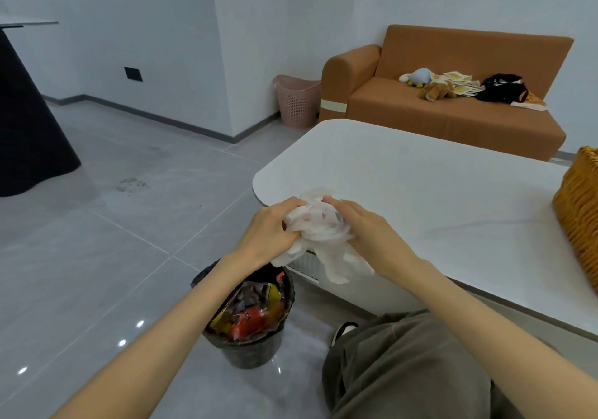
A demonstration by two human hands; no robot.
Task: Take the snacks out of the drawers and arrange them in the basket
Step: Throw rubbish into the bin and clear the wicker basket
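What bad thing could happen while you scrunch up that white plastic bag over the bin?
1. Both hands, left and right, hold the crumpled white plastic bag at the corner of the white table, not quite over the black trash bin. If dropped, it might land on the grey floor.
2. The bin looks full of wrappers, so the bag may not stay in.
3. The woven orange basket sits far right, barely in view.
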